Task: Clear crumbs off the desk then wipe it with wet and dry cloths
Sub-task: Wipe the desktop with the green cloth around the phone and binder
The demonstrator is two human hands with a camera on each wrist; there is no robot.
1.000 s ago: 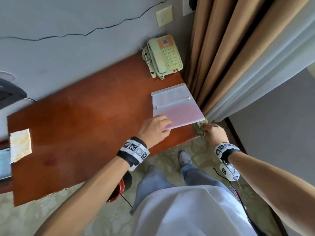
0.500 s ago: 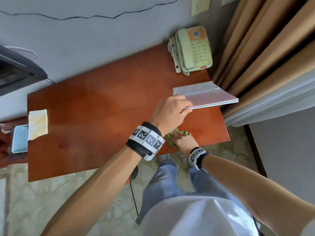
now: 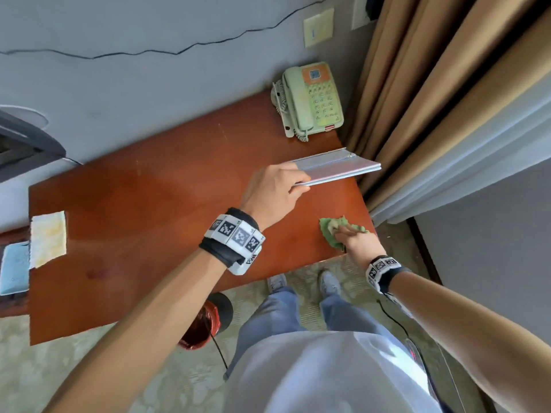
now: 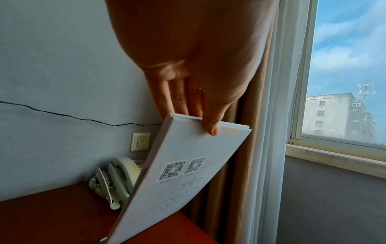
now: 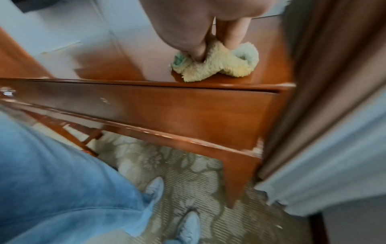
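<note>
The cloth [image 3: 338, 231] is down on the table [image 3: 167, 222], bunched up at the near right corner close to the front edge, and the right hand [image 3: 356, 241] has its grip closed into it, fingers [image 5: 231, 35] dug into the fluffy pile as the wrist view shows; that view is blurred, so the hand looks to be mid-stroke. Bunching it like that gives a thick pad to press with, which suits scrubbing a corner. Just above, the left hand [image 3: 272, 193] pinches the folder [image 3: 337, 169] by its near edge, thumb [image 4: 211, 125] on one face and fingers [image 4: 181, 102] behind, and tips it up off the wood with its far edge seemingly resting near the phone [image 3: 310, 99]. That lift reads as making room: the patch it covers can only be wiped with the folder out of the way, and tilting it beats carrying it off. Whether this cloth is the wet one I cannot tell from here, though a sheen shows on the wood to the left. Away at the far left end a yellow cloth [image 3: 47, 239] lies flat on the table edge with a blue cloth [image 3: 15, 268] beside it, parked well apart, likely waiting for a later pass. The curtain [image 3: 417, 114] hangs tight against the right end, so strokes there have little room.
</note>
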